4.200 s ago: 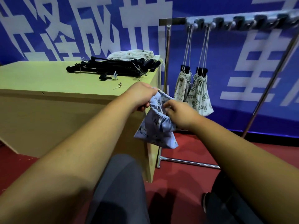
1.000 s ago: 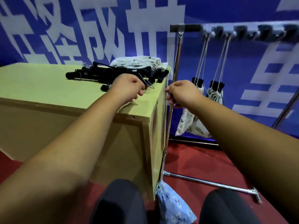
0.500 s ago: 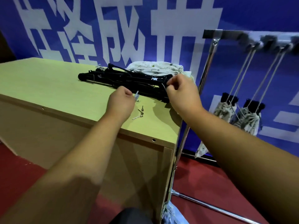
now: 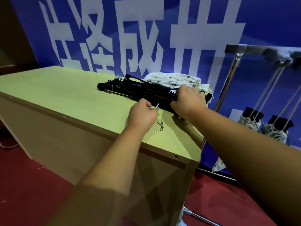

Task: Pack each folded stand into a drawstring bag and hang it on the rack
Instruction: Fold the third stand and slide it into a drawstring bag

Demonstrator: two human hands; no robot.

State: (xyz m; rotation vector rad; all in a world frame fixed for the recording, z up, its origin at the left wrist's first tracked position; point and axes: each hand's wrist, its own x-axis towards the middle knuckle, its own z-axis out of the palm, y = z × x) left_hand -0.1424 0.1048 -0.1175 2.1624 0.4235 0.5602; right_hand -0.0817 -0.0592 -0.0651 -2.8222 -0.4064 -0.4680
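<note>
Several black folded stands (image 4: 138,90) lie in a pile at the far right of the yellow-green table (image 4: 65,95). My right hand (image 4: 187,101) is closed over the right end of the nearest stand. My left hand (image 4: 141,115) rests on the table just left of it, fingers pinched on a small metal pin (image 4: 157,106) that pokes out past them. A heap of white patterned drawstring bags (image 4: 172,79) lies behind the stands. Two packed bags (image 4: 249,121) (image 4: 276,129) hang by their cords from the metal rack (image 4: 234,66) on the right.
Two loose metal pins (image 4: 159,127) lie on the table by my left wrist. The table's right edge stands close to the rack's upright pole. A blue banner with white characters (image 4: 130,38) fills the wall behind. The floor is red carpet (image 4: 24,185).
The blue bag I held 4 s ago dropped by my knees and is out of view. My right hand went from the table's edge onto the stand's end; my left moved to the pins.
</note>
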